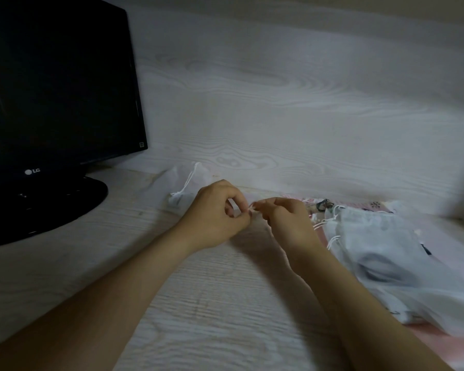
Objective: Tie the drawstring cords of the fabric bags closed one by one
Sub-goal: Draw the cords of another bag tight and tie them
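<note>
Centre of frame: left hand [220,214] and right hand [288,222] meet fingertip to fingertip, each pinching a short white drawstring cord [251,207] between thumb and curled fingers. The bag it belongs to is hidden behind the hands. Just left of them and farther back, one white fabric bag [181,183] lies with its neck gathered, apparently already tied. At right, a heap of white fabric bags [381,247], sheer and limp with loose cords, rests on a pink patterned mat [375,204]; most of the work likely remains. An LG monitor [56,89] stands upper left on the desk [225,303].
</note>
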{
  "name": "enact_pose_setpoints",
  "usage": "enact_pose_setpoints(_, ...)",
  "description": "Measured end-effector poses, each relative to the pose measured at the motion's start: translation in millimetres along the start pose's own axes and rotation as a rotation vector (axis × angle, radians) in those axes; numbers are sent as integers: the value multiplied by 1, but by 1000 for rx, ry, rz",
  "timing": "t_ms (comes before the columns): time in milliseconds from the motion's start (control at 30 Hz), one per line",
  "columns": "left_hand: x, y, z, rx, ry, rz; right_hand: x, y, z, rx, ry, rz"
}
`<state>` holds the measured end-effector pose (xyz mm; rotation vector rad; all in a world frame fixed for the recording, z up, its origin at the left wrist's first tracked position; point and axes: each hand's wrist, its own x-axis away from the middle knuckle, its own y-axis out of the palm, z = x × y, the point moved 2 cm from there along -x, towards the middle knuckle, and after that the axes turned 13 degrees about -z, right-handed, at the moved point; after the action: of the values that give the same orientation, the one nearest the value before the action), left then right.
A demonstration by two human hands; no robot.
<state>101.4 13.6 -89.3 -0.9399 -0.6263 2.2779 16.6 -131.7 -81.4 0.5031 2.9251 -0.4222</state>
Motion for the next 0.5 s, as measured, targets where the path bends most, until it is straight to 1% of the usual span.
enact_pose_setpoints(133,-3,-7,4,129,-130,-73,0,4,-1,48,-35,-4)
enact_pose_setpoints(267,-5,-15,5,381,-204,-116,0,2,0,75,-78,44)
enact_pose_setpoints(367,-3,-18,10,437,-288,-147,1,0,-2,61,-124,67)
enact_pose_setpoints(500,5,-15,18,419,-473,-368,4,2,-4,63,-154,15)
